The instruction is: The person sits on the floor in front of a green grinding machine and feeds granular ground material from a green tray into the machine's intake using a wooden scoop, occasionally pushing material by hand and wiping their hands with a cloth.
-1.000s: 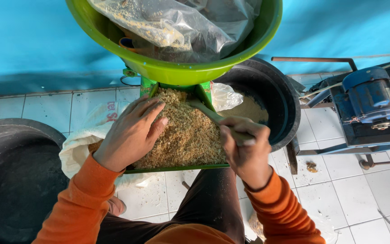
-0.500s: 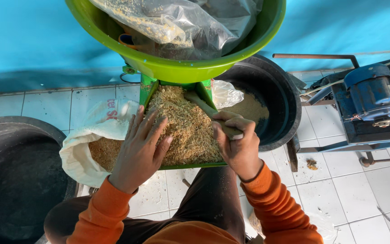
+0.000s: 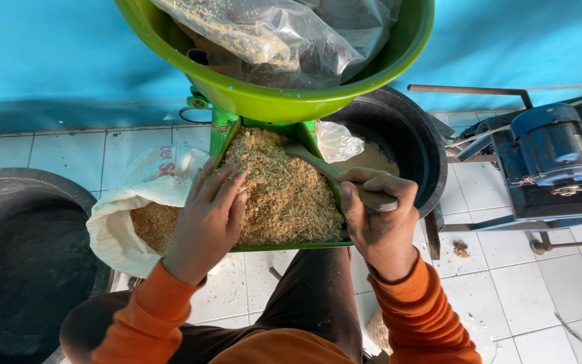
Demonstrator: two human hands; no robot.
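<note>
The green metal chute tray (image 3: 284, 247) is heaped with tan ground meal (image 3: 284, 192). Left hand (image 3: 207, 219) lies flat and open on the pile; right hand (image 3: 378, 222) is clenched round a wooden scoop (image 3: 335, 176). The white sack (image 3: 139, 202) beside it looks partly filled.

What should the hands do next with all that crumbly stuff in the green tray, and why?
Probably sweep it leftward into the open white sack. The left hand lies flat on the heaped tan meal in the green tray, the right hand has a grip on a scoop, and the sack sits beside the tray.
</note>
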